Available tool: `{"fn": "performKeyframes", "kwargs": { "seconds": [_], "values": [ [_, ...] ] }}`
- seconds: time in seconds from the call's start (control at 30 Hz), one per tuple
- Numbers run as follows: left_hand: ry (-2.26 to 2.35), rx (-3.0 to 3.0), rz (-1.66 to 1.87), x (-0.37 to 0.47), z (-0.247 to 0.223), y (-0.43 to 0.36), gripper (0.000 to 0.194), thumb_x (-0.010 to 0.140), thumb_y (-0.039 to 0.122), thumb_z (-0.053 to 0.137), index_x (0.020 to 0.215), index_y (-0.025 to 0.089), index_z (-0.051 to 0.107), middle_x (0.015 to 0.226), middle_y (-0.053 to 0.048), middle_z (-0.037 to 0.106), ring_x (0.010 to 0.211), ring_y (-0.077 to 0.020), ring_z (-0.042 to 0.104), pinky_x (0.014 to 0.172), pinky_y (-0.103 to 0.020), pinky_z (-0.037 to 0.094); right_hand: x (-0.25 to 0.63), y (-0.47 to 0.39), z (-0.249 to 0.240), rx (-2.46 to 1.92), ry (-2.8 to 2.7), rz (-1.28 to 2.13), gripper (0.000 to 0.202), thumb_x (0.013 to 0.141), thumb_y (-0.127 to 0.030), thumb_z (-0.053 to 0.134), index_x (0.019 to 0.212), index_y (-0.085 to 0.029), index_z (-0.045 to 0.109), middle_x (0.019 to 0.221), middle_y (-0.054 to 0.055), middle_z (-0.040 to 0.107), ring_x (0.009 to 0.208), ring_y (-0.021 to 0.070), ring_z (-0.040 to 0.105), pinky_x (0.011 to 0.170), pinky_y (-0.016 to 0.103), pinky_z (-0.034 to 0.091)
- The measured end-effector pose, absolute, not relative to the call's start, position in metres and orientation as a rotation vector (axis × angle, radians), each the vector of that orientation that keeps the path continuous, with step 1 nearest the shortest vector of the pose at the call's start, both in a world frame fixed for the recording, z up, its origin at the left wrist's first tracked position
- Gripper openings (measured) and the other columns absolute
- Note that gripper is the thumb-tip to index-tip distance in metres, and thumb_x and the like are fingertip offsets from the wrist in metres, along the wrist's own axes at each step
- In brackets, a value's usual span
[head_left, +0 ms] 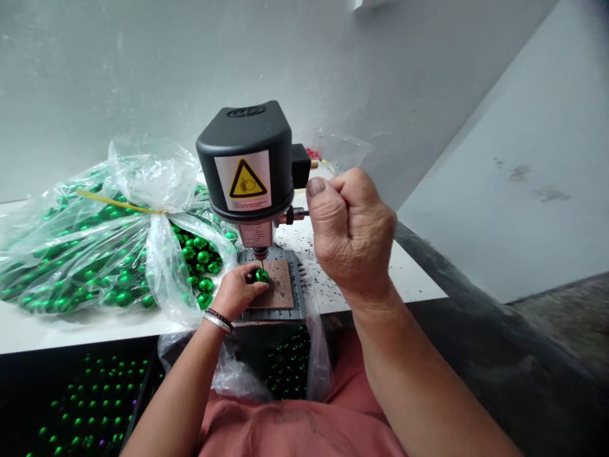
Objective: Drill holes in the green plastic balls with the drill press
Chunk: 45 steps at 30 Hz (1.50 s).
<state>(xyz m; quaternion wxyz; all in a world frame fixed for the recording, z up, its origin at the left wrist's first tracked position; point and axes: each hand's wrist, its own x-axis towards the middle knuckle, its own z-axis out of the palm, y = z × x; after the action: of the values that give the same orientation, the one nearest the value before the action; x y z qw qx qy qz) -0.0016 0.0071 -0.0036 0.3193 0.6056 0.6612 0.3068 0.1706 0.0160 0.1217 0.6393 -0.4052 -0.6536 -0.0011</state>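
Note:
A black drill press (pixel 245 165) with a yellow warning label stands on the white table. My left hand (pixel 236 293) pinches a shiny green ball (pixel 261 275) on the brown board (pixel 280 285), directly under the thin drill bit (pixel 261 263). The bit's tip meets or nearly meets the top of the ball. My right hand (pixel 354 231) is closed in a fist at the right of the machine, around the end of its feed lever (pixel 301 214). Most of the grip is hidden inside the fist.
A clear plastic bag (pixel 95 254), tied with a yellow strip, holds several green balls at the left; more lie at its opening. Dark shavings (pixel 314 273) litter the white table (pixel 404 279). Below the front edge, green balls (pixel 92 403) show against black.

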Motion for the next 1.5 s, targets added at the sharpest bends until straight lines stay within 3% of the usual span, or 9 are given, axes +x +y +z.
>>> {"fn": "performKeyframes", "kwargs": {
  "seconds": [0.13, 0.33, 0.53, 0.77, 1.0, 1.33, 1.5],
  "values": [
    [1.628, 1.4, 0.876, -0.005, -0.006, 0.005, 0.046, 0.063, 0.033, 0.067, 0.107, 0.019, 0.066, 0.081, -0.001, 0.068, 0.067, -0.0135, 0.058, 0.06, -0.022, 0.044, 0.176, 0.013, 0.132, -0.99, -1.607, -0.019, 0.032, 0.087, -0.04, 0.04, 0.063, -0.019, 0.042, 0.052, -0.003, 0.038, 0.054, 0.0064, 0.04, 0.056, 0.023, 0.035],
    [1.564, 1.243, 0.891, -0.012, -0.005, 0.001, 0.049, 0.069, 0.038, 0.063, 0.113, 0.018, 0.063, 0.073, 0.0, 0.065, 0.052, -0.0086, 0.05, 0.05, -0.02, 0.038, 0.178, 0.033, 0.152, -1.007, -1.675, 0.035, 0.047, 0.085, -0.057, 0.032, 0.062, -0.018, 0.045, 0.056, -0.001, 0.044, 0.057, 0.0069, 0.043, 0.056, 0.022, 0.032],
    [1.529, 1.276, 0.876, -0.015, -0.007, 0.005, 0.049, 0.067, 0.037, 0.065, 0.112, 0.019, 0.064, 0.077, -0.001, 0.066, 0.055, -0.0094, 0.051, 0.052, -0.021, 0.041, 0.175, 0.059, 0.163, -1.146, -1.625, 0.129, 0.056, 0.082, -0.065, 0.025, 0.058, -0.019, 0.043, 0.055, 0.0, 0.039, 0.052, 0.007, 0.031, 0.053, 0.023, 0.027],
    [1.539, 1.328, 0.859, -0.011, -0.011, 0.012, 0.051, 0.061, 0.034, 0.068, 0.109, 0.018, 0.065, 0.084, -0.002, 0.068, 0.073, -0.0158, 0.059, 0.065, -0.024, 0.046, 0.172, 0.075, 0.167, -1.19, -1.597, 0.209, 0.052, 0.081, -0.064, 0.029, 0.056, -0.021, 0.043, 0.057, 0.0, 0.041, 0.056, 0.01, 0.034, 0.058, 0.027, 0.03],
    [1.681, 1.625, 0.799, -0.002, -0.007, 0.011, 0.045, 0.061, 0.029, 0.069, 0.106, 0.023, 0.067, 0.081, -0.001, 0.067, 0.076, -0.0176, 0.058, 0.074, -0.026, 0.044, 0.172, 0.076, 0.169, -1.17, -1.621, 0.222, 0.045, 0.085, -0.055, 0.033, 0.057, -0.02, 0.04, 0.058, 0.0, 0.043, 0.058, 0.0105, 0.039, 0.059, 0.028, 0.031],
    [1.715, 1.69, 0.765, 0.003, -0.006, 0.011, 0.039, 0.063, 0.029, 0.067, 0.101, 0.021, 0.069, 0.083, 0.0, 0.069, 0.072, -0.0165, 0.058, 0.07, -0.024, 0.043, 0.182, 0.038, 0.161, -1.108, -1.759, 0.141, 0.041, 0.088, -0.051, 0.029, 0.067, -0.02, 0.046, 0.062, -0.002, 0.047, 0.059, 0.0075, 0.039, 0.059, 0.025, 0.03],
    [1.728, 1.689, 0.739, 0.004, -0.005, 0.011, 0.038, 0.064, 0.028, 0.066, 0.102, 0.02, 0.069, 0.087, -0.001, 0.07, 0.08, -0.019, 0.06, 0.073, -0.026, 0.043, 0.187, 0.001, 0.143, -1.076, -1.794, 0.149, 0.043, 0.088, -0.048, 0.032, 0.059, -0.017, 0.041, 0.056, -0.003, 0.036, 0.053, 0.0042, 0.03, 0.057, 0.023, 0.03]
  ]
}}
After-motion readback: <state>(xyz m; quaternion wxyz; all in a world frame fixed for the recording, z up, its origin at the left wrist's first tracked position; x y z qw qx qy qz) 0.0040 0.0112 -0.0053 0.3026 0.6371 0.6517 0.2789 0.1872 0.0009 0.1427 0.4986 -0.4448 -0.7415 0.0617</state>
